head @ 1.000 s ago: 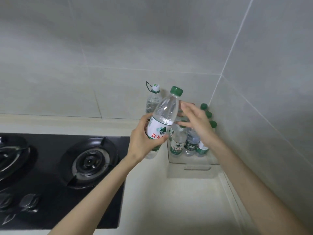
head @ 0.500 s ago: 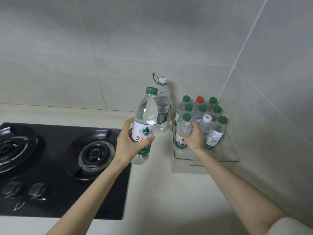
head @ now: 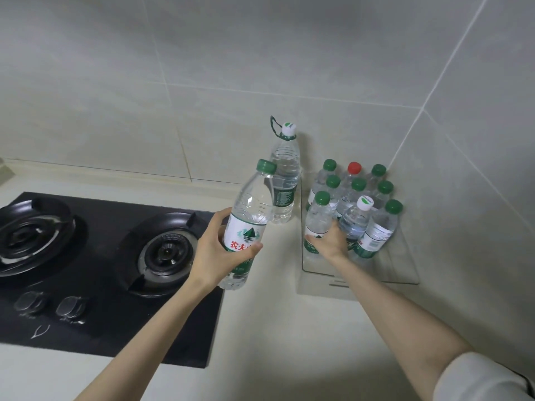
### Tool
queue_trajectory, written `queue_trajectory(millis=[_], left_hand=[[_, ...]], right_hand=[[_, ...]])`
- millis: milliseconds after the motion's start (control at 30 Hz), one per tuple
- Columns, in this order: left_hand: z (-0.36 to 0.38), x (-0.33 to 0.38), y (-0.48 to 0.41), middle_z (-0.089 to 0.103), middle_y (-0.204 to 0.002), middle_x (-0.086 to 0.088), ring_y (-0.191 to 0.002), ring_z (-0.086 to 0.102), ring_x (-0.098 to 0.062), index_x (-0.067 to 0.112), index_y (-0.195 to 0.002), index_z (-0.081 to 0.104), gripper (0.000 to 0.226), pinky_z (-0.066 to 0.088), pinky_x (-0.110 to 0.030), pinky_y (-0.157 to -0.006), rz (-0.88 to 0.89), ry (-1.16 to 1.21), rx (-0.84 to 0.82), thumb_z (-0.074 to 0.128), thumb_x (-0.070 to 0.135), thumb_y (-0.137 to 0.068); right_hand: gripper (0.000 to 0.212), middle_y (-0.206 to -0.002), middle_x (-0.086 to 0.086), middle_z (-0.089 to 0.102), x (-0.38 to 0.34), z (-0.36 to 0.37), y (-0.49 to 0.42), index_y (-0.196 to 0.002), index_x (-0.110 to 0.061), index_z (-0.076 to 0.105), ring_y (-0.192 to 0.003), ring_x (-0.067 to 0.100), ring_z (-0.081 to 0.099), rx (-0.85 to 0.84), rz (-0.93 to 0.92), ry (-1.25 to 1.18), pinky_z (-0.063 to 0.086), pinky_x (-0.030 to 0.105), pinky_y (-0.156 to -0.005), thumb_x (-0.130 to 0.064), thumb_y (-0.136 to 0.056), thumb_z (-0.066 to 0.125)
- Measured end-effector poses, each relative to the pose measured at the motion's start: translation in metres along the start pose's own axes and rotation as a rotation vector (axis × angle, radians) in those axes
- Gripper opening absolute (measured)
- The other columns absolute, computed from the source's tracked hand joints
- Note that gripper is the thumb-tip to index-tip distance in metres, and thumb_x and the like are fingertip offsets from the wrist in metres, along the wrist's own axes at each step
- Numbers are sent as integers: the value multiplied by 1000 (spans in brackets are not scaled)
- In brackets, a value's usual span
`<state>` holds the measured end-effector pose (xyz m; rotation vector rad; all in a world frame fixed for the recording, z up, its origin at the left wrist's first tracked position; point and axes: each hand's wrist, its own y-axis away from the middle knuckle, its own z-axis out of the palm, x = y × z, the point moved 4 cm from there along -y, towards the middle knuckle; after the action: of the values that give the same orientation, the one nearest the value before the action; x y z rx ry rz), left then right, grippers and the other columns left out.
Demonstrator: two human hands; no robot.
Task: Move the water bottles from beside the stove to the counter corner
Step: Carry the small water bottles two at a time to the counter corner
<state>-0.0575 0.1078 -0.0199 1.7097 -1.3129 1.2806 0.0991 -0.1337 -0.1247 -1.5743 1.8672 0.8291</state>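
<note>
Now the left hand (head: 220, 253) has drawn its green-capped bottle (head: 249, 215) back from the cluster, gripping it tilted above the stove's (head: 101, 256) right edge, while the right hand (head: 330, 243) has dropped to clasp a front bottle (head: 317, 221) in the clear tray (head: 405, 274) at the worktop's (head: 275, 328) back right corner. Likely room is being made; the held bottle is not yet placed.

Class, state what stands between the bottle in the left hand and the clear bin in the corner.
Only open counter separates the held bottle from the bin. Inside, small bottles fill the back and the right hand grips the front row.
</note>
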Motion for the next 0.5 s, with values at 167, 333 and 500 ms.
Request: queue_trajectory(millis=[167,333,500], left_hand=[[-4,2,5,71,-92,3,-79,68,-6,37,-118,48,72,56,-22,-70,-28,18,39,89,24,-59],[-14,13,13,69,-95,4,-79,67,-1,31,-120,48,72,54,-15,-65,-26,40,91,88,21,-62],[-32,32,24,63,-89,13,-73,62,12,29,-118,46,68,48,-7,-58,-16,82,191,86,16,-65]], right_hand=[[75,-127,15,60,-13,-10,12,-130,-6,43,-116,32,56,38,-30,12,45,35,-92,-33,-71,80],[58,-114,11,63,-54,-43,32,-115,-9,49,-105,30,58,136,-233,-64,42,29,-79,-33,-71,79],[57,-112,-5,66,-111,-85,56,-120,-19,52,-96,11,62,151,-436,-263,49,24,-82,-34,-72,80]])
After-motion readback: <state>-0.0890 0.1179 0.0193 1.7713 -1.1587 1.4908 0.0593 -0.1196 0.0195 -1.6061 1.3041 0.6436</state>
